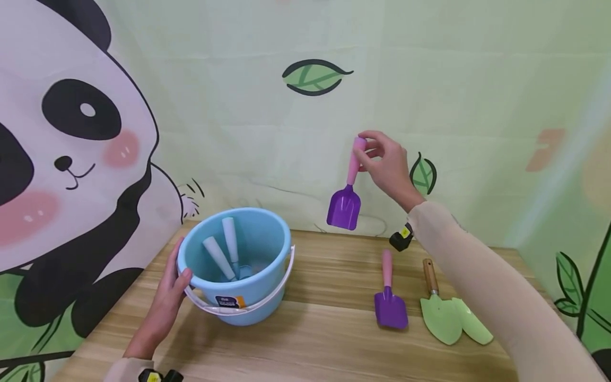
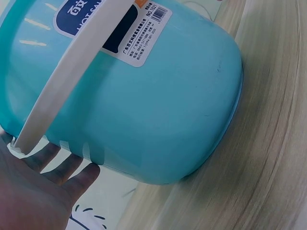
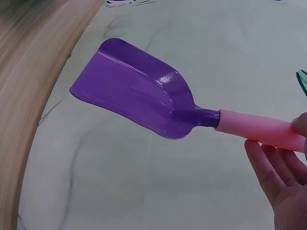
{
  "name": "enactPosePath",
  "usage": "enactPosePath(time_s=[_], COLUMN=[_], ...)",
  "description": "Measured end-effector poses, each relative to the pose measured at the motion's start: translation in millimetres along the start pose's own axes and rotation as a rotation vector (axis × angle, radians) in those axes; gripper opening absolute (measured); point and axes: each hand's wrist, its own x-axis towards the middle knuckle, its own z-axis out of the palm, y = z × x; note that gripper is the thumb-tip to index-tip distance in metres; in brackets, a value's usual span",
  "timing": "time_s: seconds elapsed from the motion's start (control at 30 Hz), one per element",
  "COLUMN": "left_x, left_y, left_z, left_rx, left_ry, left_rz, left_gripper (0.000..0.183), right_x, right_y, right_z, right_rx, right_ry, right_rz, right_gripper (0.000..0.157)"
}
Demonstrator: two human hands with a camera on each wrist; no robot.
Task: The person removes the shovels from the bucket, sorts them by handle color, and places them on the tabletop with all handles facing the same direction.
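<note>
Here's the right hand, pinching a purple scoop near the top of its pink handle, fingers and thumb closed narrowly on it, and the blade hangs downward, clear of the wooden surface, in front of the pale green backdrop. Over on the other side, the left hand holds the light-blue bucket, thumb at the rim, fingers spread along the outer wall, with the white bail slung down across the front, crossing near the label. Inside, two pale blue handles lean against the wall, one steeper, one slanting more. Right of the bucket, well apart from it, a second purple scoop lies flat, handle pointing away; just beside it rests a green trowel with a wooden grip, and another green blade lies against that, close by the right sleeve.
</note>
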Motion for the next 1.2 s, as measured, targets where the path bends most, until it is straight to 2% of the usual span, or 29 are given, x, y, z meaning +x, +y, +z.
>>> enactPosePath(time_s=[0.53,0.87,1.2], left_x=[1.1,-0.1,-1.4], left_y=[-1.5,-0.9,1.7], left_z=[0.0,-0.5,0.3], left_rx=[0.017,0.012,0.020], left_ry=[-0.004,0.005,0.006], left_rz=[-0.004,-0.012,-0.015], left_gripper=[0.062,0.062,0.062], right_x=[-33.2,-54.6,-77.0], right_y=[51.4,74.0,93.4], right_z=[-0.2,2.8,5.8], right_rx=[0.012,0.022,0.089], right_ry=[-0.103,-0.147,-0.182], right_rz=[0.121,0.213,0.295], right_gripper=[0.040,0.043,0.045])
